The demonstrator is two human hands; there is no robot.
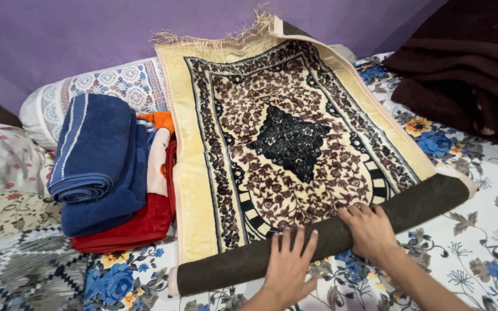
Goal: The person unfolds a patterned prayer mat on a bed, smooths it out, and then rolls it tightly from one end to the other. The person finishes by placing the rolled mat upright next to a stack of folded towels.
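Two bare hands, the left hand [288,266] and right hand [369,228], press flat with fingers spread on the rolled near end of a cream-and-brown patterned rug [286,141] lying on a floral bed [479,253]. Soft, thick and floppy, it looks best gripped along the roll [231,266]. Folded towels [102,167] lie just beside it.

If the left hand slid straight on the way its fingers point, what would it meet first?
The left hand lies on the rolled end of the mat; going on, it would likely cross the roll onto the mat's patterned top.
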